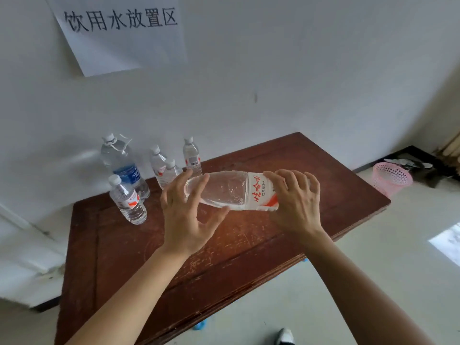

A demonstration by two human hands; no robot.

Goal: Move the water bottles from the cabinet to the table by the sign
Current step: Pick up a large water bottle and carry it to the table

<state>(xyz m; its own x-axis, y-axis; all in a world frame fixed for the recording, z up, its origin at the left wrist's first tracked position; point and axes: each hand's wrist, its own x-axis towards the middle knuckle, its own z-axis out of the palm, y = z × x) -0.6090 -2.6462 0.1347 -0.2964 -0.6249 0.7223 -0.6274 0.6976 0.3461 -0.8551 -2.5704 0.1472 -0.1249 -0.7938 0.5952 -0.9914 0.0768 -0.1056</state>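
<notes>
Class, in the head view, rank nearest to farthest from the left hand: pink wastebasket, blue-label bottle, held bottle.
1. Held bottle, gripped by the left hand.
2. Blue-label bottle, back left on the table.
3. Pink wastebasket, on floor, far right.

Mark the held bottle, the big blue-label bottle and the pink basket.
held bottle (224,190), head view, on its clear mid-body.
big blue-label bottle (128,175), head view, on its blue label.
pink basket (390,180), head view, on its mesh side wall.

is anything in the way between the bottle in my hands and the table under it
Nothing visible. The held bottle, lying sideways between the left hand and right hand, hangs over bare table; the standing bottles cluster at the far left corner.
</notes>
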